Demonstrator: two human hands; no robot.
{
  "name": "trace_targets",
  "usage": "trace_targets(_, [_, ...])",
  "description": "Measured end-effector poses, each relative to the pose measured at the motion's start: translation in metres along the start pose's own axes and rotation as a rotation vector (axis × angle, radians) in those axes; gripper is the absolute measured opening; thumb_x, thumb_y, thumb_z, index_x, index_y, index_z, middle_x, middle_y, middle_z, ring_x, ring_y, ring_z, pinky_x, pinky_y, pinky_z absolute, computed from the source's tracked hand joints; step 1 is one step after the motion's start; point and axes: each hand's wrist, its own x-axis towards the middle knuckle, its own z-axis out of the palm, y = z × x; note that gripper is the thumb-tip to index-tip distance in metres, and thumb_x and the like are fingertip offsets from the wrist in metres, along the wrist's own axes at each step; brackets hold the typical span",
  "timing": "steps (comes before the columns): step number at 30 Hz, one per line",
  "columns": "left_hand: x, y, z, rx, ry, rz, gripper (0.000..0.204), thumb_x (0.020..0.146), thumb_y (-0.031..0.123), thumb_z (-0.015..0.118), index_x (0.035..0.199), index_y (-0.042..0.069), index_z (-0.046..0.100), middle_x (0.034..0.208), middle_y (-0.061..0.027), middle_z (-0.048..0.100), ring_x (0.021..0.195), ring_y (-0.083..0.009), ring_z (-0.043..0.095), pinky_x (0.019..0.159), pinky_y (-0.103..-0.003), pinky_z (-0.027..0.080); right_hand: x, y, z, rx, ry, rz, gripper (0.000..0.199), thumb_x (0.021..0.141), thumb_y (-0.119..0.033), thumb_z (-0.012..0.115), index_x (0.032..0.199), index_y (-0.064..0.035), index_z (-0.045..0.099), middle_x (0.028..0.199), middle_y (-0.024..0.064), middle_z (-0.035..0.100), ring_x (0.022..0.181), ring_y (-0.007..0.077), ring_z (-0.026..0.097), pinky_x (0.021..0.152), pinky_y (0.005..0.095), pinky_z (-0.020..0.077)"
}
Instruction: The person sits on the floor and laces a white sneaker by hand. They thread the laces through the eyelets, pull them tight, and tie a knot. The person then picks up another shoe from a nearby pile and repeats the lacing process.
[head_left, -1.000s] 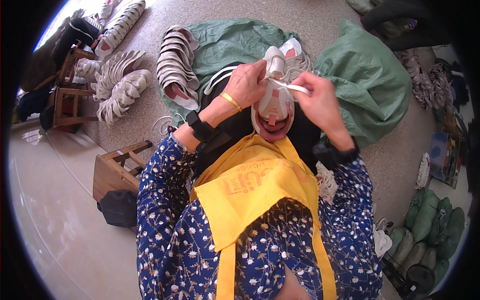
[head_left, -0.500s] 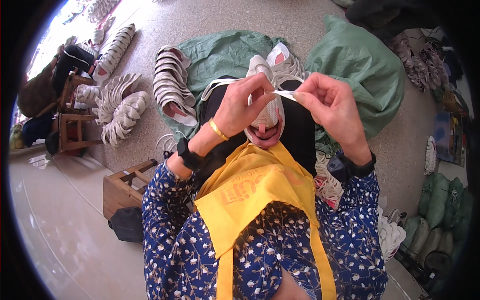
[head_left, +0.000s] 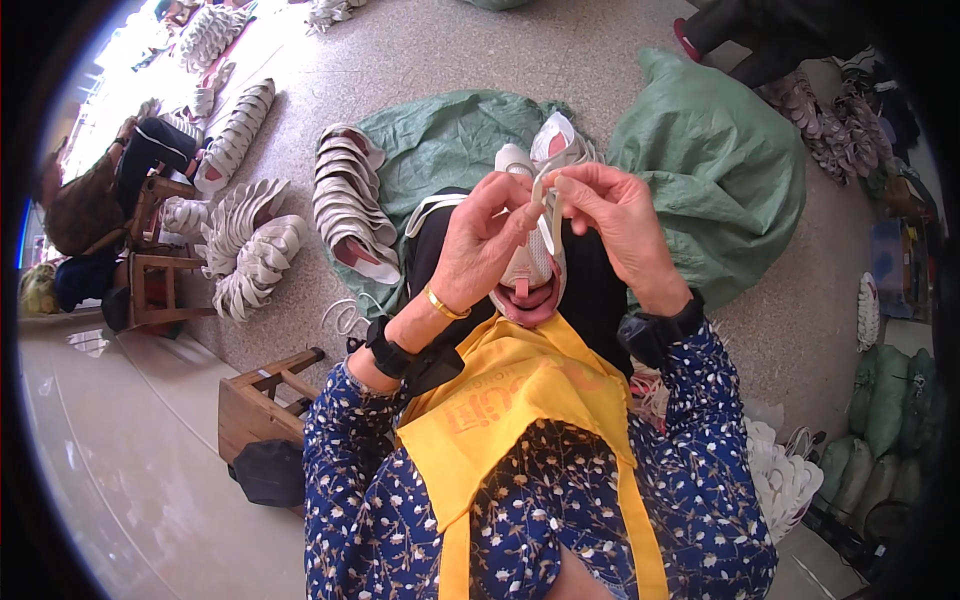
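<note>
A pale shoe upper [head_left: 527, 268] with a pink lining and tongue rests on my dark-trousered lap, its opening facing me. White shoelace [head_left: 541, 186] rises from its lacing area in a narrow strand. My right hand [head_left: 615, 222] pinches the lace between thumb and fingers, just right of the shoe's middle. Close beside it, my left hand [head_left: 482, 240] has its thumb and fingertips pressed together at the same lace; the fingers partly hide the shoe's front. Another lace end [head_left: 432, 204] loops over my left thigh.
A nested stack of shoe uppers [head_left: 352, 205] lies on a green cloth sack [head_left: 440, 125]. A bulky green sack [head_left: 705, 190] sits at the right. Wooden stools [head_left: 262, 400] and more upper stacks [head_left: 262, 250] stand left. Another person's dark-clothed leg [head_left: 770, 35] shows far right.
My right hand has moved left and slightly down, closing the gap to my left hand. The lace stretched sideways between them now stands more upright. The view has shifted slightly.
</note>
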Motion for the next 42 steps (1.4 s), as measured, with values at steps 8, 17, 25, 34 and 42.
trace_targets(8, [0.006, 0.006, 0.010, -0.233, -0.033, -0.118, 0.014, 0.103, 0.015, 0.065, 0.097, 0.002, 0.063, 0.107, -0.0049, 0.071, 0.085, -0.0044, 0.055, 0.078, -0.022, 0.048, 0.003, -0.015, 0.021, 0.038, 0.131, -0.069, 0.017, 0.096, -0.016, 0.075, 0.105, -0.0012, 0.076, 0.085, 0.0000, 0.072, 0.059, 0.0003, 0.044, 0.050, 0.0198, 0.0342])
trace_targets(17, [0.007, 0.001, 0.006, -0.294, 0.016, -0.160, 0.015, 0.102, 0.018, 0.068, 0.096, 0.005, 0.065, 0.091, 0.0001, 0.069, 0.077, -0.0031, 0.051, 0.072, -0.021, 0.045, 0.000, 0.005, 0.010, -0.176, 0.027, -0.100, 0.019, 0.098, -0.016, 0.072, 0.104, 0.0020, 0.075, 0.085, 0.0011, 0.072, 0.076, 0.0042, 0.064, 0.068, 0.0195, 0.0508])
trace_targets(25, [0.014, -0.023, -0.016, 0.732, 0.075, 0.189, 0.024, 0.088, 0.012, 0.077, 0.105, 0.001, 0.065, 0.101, -0.0062, 0.069, 0.088, -0.0181, 0.065, 0.076, -0.029, 0.054, 0.001, -0.005, 0.006, -0.248, -0.040, -0.139, 0.013, 0.101, -0.013, 0.066, 0.098, 0.0000, 0.067, 0.088, 0.0025, 0.074, 0.069, 0.0032, 0.060, 0.063, 0.0214, 0.0497])
trace_targets(34, [0.037, -0.070, -0.044, 0.888, -0.069, 0.310, 0.060, 0.066, 0.028, 0.089, 0.116, 0.010, 0.061, 0.114, -0.0121, 0.058, 0.109, -0.0375, 0.053, 0.093, -0.047, 0.047, 0.002, -0.033, 0.038, -0.517, -0.162, -0.312, 0.010, 0.102, -0.008, 0.061, 0.096, -0.0003, 0.061, 0.076, 0.0032, 0.068, 0.066, 0.0069, 0.062, 0.060, 0.0246, 0.0504])
trace_targets(42, [0.038, -0.076, -0.042, 1.036, -0.049, 0.216, 0.056, 0.071, 0.038, 0.085, 0.115, 0.012, 0.061, 0.115, -0.0104, 0.060, 0.113, -0.0359, 0.053, 0.098, -0.049, 0.042, -0.005, -0.128, 0.076, -0.541, -0.201, -0.501, 0.009, 0.105, -0.010, 0.057, 0.105, -0.0024, 0.061, 0.085, 0.0003, 0.062, 0.063, 0.0032, 0.052, 0.056, 0.0191, 0.0431])
